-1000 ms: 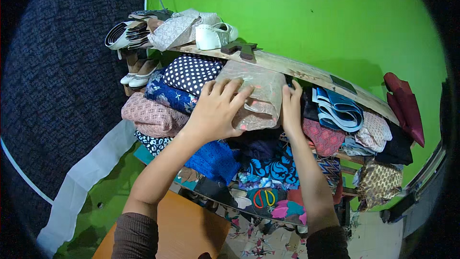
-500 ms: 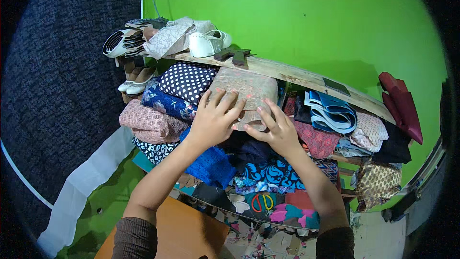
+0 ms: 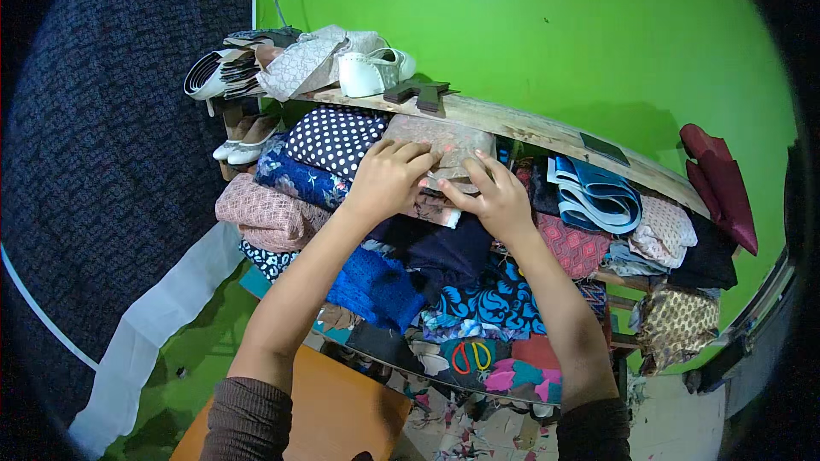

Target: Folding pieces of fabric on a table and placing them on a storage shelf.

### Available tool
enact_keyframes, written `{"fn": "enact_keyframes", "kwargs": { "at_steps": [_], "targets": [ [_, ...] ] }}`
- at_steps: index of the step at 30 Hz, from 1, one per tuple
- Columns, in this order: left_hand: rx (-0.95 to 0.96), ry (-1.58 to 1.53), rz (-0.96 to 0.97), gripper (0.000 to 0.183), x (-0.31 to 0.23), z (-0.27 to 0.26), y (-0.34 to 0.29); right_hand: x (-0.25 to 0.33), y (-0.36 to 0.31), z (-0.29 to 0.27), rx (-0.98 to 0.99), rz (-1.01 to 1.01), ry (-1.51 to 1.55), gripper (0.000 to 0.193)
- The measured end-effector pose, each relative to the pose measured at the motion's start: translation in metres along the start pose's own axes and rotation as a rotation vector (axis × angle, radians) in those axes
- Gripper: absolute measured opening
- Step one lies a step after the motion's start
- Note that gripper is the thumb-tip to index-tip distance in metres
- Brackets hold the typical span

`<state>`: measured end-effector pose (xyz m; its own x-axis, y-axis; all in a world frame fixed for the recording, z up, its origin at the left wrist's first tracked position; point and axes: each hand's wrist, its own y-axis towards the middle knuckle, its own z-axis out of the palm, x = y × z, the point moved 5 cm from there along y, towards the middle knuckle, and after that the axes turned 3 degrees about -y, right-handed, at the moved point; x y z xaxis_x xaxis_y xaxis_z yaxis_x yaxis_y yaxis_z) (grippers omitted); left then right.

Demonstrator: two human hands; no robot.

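Observation:
A folded beige floral lace fabric (image 3: 427, 130) lies on the shelf beneath the top plank. My left hand (image 3: 384, 181) is closed over its near left part, fingers bent. My right hand (image 3: 497, 203) grips its near right edge, thumb low and fingers on top. Under it a floral fabric with a pale edge (image 3: 446, 215) sticks out, and below that a dark navy fabric (image 3: 457, 252). Left of my left hand sit a black-and-white polka-dot fabric (image 3: 335, 138) and a blue floral one (image 3: 299, 175).
White shoes (image 3: 363, 77) and dark flat pieces (image 3: 418, 92) stand on the wooden plank (image 3: 504, 124). A blue roll (image 3: 594, 196) and patterned fabrics fill the right side. Scissors with red and yellow handles (image 3: 471, 357) lie low down. An orange table (image 3: 342, 405) is nearest me.
Both hands have drawn their fingers in at the beige fabric's near edge, the left more curled. The fabric sits slightly farther back, and the floral fabric beneath it now shows more.

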<state>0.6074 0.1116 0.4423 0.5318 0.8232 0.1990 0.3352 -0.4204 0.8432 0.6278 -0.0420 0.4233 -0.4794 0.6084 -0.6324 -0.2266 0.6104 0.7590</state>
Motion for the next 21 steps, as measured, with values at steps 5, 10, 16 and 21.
{"fn": "enact_keyframes", "kwargs": {
  "at_steps": [5,10,16,21],
  "targets": [
    [-0.012,0.05,-0.016,0.04,0.011,0.014,-0.001,-0.003,-0.001,0.008,0.063,0.0,0.026,0.048],
    [-0.053,0.137,0.016,0.038,0.01,0.018,-0.001,-0.004,0.001,0.007,0.15,0.038,0.078,0.045],
    [-0.143,0.275,-0.026,0.047,-0.009,0.001,-0.011,-0.005,0.012,-0.009,0.157,0.122,0.115,0.044],
    [-0.18,0.267,0.02,0.033,-0.005,0.005,-0.019,-0.006,0.015,-0.007,0.118,0.157,0.141,0.034]
  ]
}}
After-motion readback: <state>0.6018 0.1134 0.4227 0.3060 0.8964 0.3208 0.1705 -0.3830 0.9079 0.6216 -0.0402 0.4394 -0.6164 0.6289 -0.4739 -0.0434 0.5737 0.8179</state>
